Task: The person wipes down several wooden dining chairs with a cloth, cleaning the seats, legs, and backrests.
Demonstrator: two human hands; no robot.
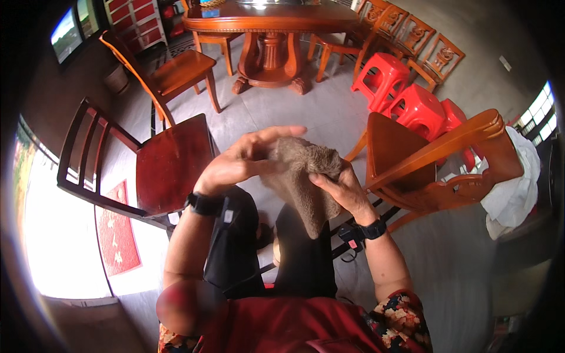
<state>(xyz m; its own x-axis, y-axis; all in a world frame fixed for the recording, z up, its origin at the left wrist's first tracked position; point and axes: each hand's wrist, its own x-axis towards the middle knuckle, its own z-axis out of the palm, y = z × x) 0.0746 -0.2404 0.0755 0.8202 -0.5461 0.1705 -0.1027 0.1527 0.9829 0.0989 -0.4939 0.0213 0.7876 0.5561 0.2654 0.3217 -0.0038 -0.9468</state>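
Note:
A bunched brown-grey cloth with a fuzzy nap (306, 176) hangs above my lap, one corner drooping toward my knees. My right hand (348, 187) grips its right side, the thumb pressed on top and the other fingers mostly hidden behind the fabric. At the cloth's left edge is my left hand (238, 160), with its fingers stretched out and the thumb apart from them. Its fingertips are a little blurred, so I cannot tell whether they touch the cloth. Black bands with small devices circle both my wrists.
A dark red wooden chair (173, 165) stands at my left, and an orange-brown one (400, 147) at my right with white fabric (518, 182) over it. Red plastic stools (418, 109) stand beyond. A carved wooden table (271, 23) with more chairs is ahead.

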